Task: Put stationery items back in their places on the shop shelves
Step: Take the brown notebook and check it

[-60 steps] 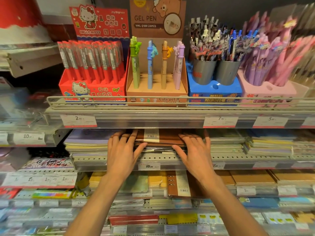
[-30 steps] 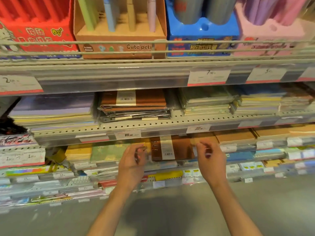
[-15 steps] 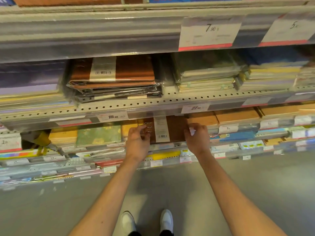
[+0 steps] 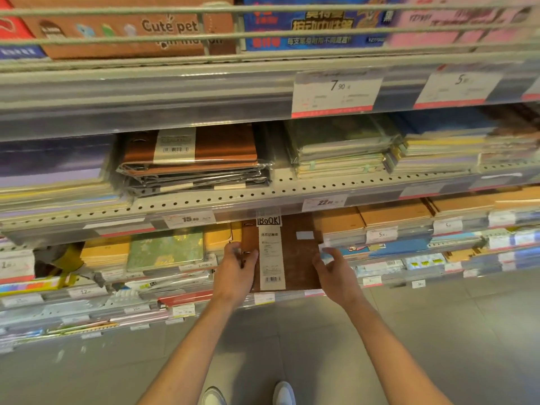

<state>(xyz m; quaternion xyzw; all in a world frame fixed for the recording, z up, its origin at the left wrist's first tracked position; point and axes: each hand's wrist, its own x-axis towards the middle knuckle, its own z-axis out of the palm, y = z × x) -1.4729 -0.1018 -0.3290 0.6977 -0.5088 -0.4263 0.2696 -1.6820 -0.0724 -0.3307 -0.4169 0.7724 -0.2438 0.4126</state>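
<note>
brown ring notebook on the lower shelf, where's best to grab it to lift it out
Probably by its two long side edges, coming from the front. The brown ring notebook lies flat, tucked under the shelf above, so only the sides and near end are free. The left hand grips the ring side.

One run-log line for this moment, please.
left hand: grips brown ring-binder notebook | right hand: at its right edge | notebook: on lower shelf
</note>
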